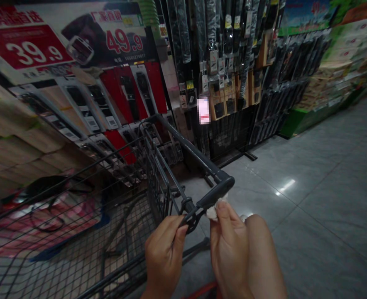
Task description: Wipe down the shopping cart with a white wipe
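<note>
A dark grey shopping cart stands before me, its handle [191, 147] running away toward the shelf. My left hand [166, 251] is closed around the cart's metal frame, just below the near end of the handle. Pinched in my right hand [228, 243] is a crumpled white tissue [213, 212], which touches the underside of the handle's plastic end piece [216, 193]. The fingers partly cover the tissue. Inside the wire basket [124, 249], on the left, lies a pink checked item [59, 220] with a dark thing on top.
Packaged belts [80, 104] hang under price signs [124, 37] behind the cart. More belts [230, 41] hang on a rack further right. A green display base [295, 120] stands along the aisle. Grey tiled floor [320, 199] stretches right. A bare knee [263, 249] is beside my right hand.
</note>
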A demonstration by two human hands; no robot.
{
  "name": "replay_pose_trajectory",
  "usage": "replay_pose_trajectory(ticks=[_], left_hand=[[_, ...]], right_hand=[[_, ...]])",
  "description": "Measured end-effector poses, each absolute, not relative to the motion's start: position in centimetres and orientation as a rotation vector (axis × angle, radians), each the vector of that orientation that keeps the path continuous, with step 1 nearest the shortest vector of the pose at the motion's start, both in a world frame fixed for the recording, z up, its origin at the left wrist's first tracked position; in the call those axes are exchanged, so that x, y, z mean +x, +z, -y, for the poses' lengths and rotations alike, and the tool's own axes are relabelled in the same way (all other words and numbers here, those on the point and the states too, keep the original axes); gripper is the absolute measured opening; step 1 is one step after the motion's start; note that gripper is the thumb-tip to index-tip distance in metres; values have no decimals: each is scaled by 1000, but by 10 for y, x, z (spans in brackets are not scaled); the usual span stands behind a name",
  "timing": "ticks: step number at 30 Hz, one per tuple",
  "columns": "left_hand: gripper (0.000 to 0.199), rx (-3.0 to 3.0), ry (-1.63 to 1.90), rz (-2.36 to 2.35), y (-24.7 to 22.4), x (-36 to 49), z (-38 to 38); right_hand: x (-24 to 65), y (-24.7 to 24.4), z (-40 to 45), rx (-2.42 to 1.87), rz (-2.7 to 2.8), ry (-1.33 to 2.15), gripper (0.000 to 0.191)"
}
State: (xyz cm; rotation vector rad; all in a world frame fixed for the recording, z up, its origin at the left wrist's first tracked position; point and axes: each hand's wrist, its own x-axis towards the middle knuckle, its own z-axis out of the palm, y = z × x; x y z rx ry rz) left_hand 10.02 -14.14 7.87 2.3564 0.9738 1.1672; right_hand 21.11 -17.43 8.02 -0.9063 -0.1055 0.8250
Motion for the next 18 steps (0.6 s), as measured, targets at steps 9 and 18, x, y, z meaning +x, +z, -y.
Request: replay_pose_trajectory(ticks=[9, 18], left_hand=[[18, 2334, 1188, -998, 79, 102, 142], [19, 2350, 1226, -1014, 77, 102, 143]], right_hand=[[198, 69, 185, -1185, 462, 723, 24], [201, 55, 193, -1364, 798, 319, 13]])
